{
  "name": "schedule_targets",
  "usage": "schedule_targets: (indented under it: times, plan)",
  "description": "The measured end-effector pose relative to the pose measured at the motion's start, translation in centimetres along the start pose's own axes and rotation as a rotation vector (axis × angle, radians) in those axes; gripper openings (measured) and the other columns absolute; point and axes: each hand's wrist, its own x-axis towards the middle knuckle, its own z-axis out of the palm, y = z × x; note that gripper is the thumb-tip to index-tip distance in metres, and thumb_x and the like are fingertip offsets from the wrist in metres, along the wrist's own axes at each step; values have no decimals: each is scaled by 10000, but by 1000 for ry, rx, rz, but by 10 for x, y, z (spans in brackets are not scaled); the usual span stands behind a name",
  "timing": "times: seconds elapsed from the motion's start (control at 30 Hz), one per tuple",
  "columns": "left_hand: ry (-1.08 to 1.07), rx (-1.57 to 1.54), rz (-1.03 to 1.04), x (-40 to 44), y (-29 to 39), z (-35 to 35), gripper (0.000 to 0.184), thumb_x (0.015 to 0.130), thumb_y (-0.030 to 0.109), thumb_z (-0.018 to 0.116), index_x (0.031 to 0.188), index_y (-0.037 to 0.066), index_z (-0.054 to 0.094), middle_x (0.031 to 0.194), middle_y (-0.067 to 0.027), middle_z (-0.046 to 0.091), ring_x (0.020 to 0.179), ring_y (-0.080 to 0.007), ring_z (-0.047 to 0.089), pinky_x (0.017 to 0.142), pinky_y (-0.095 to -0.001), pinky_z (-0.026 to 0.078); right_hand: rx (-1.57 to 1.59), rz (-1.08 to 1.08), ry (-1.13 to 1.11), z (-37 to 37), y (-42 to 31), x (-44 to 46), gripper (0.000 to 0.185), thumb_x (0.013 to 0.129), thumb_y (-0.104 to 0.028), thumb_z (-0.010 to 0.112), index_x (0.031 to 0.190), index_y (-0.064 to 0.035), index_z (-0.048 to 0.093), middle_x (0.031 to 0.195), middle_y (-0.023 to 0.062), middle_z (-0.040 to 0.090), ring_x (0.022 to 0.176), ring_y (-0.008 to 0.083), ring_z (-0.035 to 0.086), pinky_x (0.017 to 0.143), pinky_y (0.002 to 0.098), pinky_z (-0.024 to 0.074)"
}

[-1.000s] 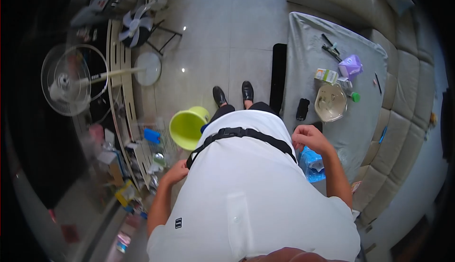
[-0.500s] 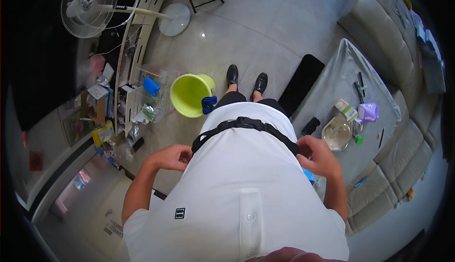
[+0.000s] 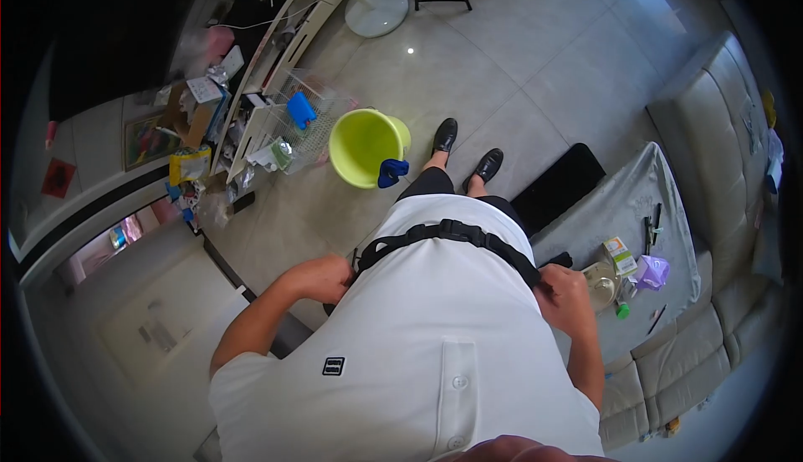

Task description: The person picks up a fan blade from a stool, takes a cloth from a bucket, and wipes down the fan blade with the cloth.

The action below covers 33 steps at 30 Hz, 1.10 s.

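Note:
A black waist strap [image 3: 493, 246] with a plastic buckle [image 3: 452, 229] runs across the white shirt [image 3: 401, 336] I wear. My left hand [image 3: 324, 279] is closed at the strap's left end, by my hip, its fingertips partly hidden. At the other hip, my right hand [image 3: 564, 296] has its fingers curled in on the strap's right end. Beyond my waist, a lime-green bucket [image 3: 361, 146] stands on the floor, a dark blue cloth-like item [image 3: 391, 173] hanging over its rim.
On the right, a cloth-covered table [image 3: 577, 236] holds a glass bowl [image 3: 600, 285], a purple pack [image 3: 652, 272] and small items. Beyond it is a grey sofa [image 3: 694, 357]. A wire basket [image 3: 322, 123], a cluttered cabinet [image 3: 251, 119] and a fan base [image 3: 376, 9] are ahead left.
The view has turned, so the bucket and fan appear farther up and right. Both hands have closed in tighter at the strap's ends.

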Motion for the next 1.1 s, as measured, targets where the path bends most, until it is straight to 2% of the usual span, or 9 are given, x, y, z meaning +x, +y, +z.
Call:
schedule_targets:
  times: [0.23, 0.33, 0.43, 0.53, 0.6, 0.8, 0.93, 1.03, 1.1]
  plan:
    - [-196, -189, -29, -8, -12, 9, 263, 820, 249, 692, 794, -8, 740, 676, -87, 706, 609, -176, 689, 589, -348, 523, 47, 23, -82, -5, 1, 11, 94, 718, 10, 656, 804, 33, 629, 668, 178, 602, 562, 334, 611, 534, 376, 484]
    - [-244, -320, -170, -1, -6, -2, 304, 821, 258, 732, 985, 3, 753, 832, -192, 732, 685, -251, 693, 651, -396, 520, 108, 158, -111, -8, 3, 13, 86, 744, -16, 652, 789, 48, 617, 617, 162, 585, 520, 250, 595, 523, 355, 470]
    - [-205, -310, -154, 8, -8, -13, 296, 794, 263, 738, 928, -2, 747, 773, -193, 714, 642, -266, 683, 617, -414, 511, 106, 250, -164, -6, 15, 11, 121, 763, -49, 659, 793, 62, 623, 590, 138, 574, 522, 157, 578, 518, 342, 463]
    - [19, -64, 30, 9, -1, -24, 216, 758, 209, 674, 766, -3, 714, 674, -164, 689, 609, -312, 669, 580, -428, 502, 165, 292, -244, -10, 15, 18, 157, 772, -74, 670, 847, 62, 650, 601, 95, 591, 563, 118, 587, 540, 324, 480]
    - [109, -37, 71, 12, 1, -30, 217, 711, 214, 676, 769, 8, 709, 717, -211, 678, 655, -395, 655, 599, -469, 501, 251, 318, -286, -9, 25, 20, 179, 777, -83, 669, 881, 63, 659, 621, 84, 611, 582, 117, 601, 556, 316, 492]
    - [338, 116, 51, 13, -21, -34, 272, 705, 310, 732, 715, 41, 699, 700, -232, 649, 664, -433, 637, 597, -485, 497, 334, 311, -420, -11, 14, 53, 236, 804, -105, 660, 959, 73, 665, 712, 78, 664, 653, 126, 649, 612, 305, 528]
    - [267, 162, 39, 4, -37, -67, 269, 703, 263, 700, 797, 12, 720, 762, -224, 687, 741, -417, 673, 658, -488, 526, 403, 371, -464, -8, -4, 81, 243, 833, -112, 667, 1015, 49, 674, 762, 42, 684, 680, 108, 653, 631, 287, 540]
    - [181, -112, 214, 3, -71, -98, 266, 744, 221, 718, 904, 9, 728, 819, -156, 738, 751, -311, 710, 695, -412, 545, 433, 385, -498, -8, -21, 108, 234, 851, -82, 663, 1047, 46, 663, 807, 28, 698, 710, 86, 657, 639, 262, 552]
    - [83, -586, 371, 17, -105, -118, 285, 836, 155, 740, 1070, -2, 702, 952, -75, 745, 842, -169, 702, 791, -319, 544, 443, 392, -549, -5, -30, 128, 221, 866, -63, 671, 1057, 45, 650, 838, 37, 712, 734, 86, 673, 654, 253, 570]
